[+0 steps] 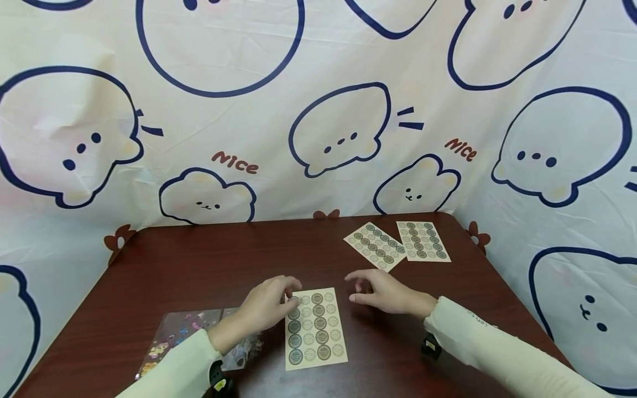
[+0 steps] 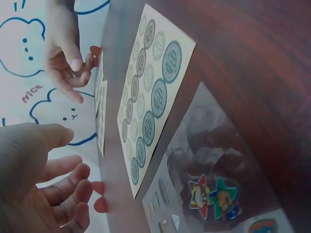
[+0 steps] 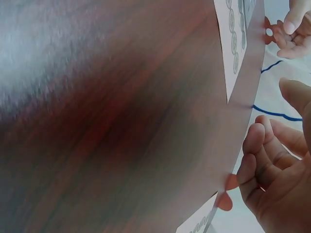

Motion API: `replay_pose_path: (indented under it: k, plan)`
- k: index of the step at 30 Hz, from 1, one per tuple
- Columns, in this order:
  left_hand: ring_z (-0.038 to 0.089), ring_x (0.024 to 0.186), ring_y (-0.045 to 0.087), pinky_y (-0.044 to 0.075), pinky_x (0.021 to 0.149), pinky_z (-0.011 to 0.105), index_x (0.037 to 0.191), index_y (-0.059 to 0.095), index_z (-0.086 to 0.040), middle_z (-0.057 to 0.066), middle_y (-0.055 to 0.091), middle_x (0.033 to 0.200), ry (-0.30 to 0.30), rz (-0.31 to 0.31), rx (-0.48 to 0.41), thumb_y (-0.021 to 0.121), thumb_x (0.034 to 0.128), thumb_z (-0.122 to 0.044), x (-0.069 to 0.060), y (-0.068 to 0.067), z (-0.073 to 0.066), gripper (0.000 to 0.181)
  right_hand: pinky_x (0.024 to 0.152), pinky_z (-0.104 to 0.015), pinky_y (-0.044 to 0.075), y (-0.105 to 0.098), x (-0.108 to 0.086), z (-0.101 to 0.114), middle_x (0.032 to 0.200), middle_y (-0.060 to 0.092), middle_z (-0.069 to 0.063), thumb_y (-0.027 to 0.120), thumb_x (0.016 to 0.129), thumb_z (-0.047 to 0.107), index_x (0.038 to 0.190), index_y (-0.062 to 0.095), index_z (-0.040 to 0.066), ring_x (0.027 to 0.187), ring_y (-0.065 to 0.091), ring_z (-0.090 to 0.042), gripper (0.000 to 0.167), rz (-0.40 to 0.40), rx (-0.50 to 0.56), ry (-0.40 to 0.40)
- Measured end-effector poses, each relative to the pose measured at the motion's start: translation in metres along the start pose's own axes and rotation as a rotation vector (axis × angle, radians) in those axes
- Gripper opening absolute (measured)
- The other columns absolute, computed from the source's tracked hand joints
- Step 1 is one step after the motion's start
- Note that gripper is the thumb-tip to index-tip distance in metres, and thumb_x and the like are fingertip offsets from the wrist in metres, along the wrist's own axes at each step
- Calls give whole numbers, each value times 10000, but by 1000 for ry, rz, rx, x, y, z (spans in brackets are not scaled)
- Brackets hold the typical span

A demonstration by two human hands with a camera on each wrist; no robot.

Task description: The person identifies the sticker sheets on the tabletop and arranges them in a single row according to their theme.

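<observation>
A cream sheet of round stickers (image 1: 322, 337) lies on the table in front of the person; the left wrist view shows the same sheet (image 2: 150, 82) close up. Over its upper left corner hovers the left hand (image 1: 269, 301), fingers loosely bent and holding nothing. In the left wrist view the left hand (image 2: 43, 179) is beside the sheet with a gap between thumb and fingers. To the right of the sheet the right hand (image 1: 385, 290) is held above the table, its fingers loosely bent and empty, as the right wrist view of the right hand (image 3: 277, 165) also shows.
Two more sticker sheets, one tilted (image 1: 375, 246) and one straighter (image 1: 423, 241), lie touching or nearly so at the back right of the brown table (image 1: 224, 254). A clear plastic sheet with colourful stickers (image 1: 174, 331) lies at the left, partly under the left arm. Patterned cloth (image 1: 269, 132) hangs behind.
</observation>
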State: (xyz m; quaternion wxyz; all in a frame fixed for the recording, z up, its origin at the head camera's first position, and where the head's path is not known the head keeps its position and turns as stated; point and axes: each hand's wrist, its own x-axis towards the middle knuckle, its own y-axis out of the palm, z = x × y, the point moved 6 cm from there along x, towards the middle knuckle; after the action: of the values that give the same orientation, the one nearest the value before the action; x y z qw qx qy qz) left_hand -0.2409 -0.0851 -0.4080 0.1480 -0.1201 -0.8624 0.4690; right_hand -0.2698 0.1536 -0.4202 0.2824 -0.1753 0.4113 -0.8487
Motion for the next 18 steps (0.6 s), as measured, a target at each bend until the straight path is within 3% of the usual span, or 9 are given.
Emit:
replay_pose_path:
  k: [18]
  plan:
    - [89, 760, 579, 470, 667, 310, 1120, 723, -111, -43, 651, 866, -23, 22, -29, 723, 938, -210, 26, 5, 8, 208, 624, -230, 459, -17, 10, -30, 853, 618, 5, 693, 959, 192, 1286, 635, -12, 656, 517, -73, 390, -43, 27, 94]
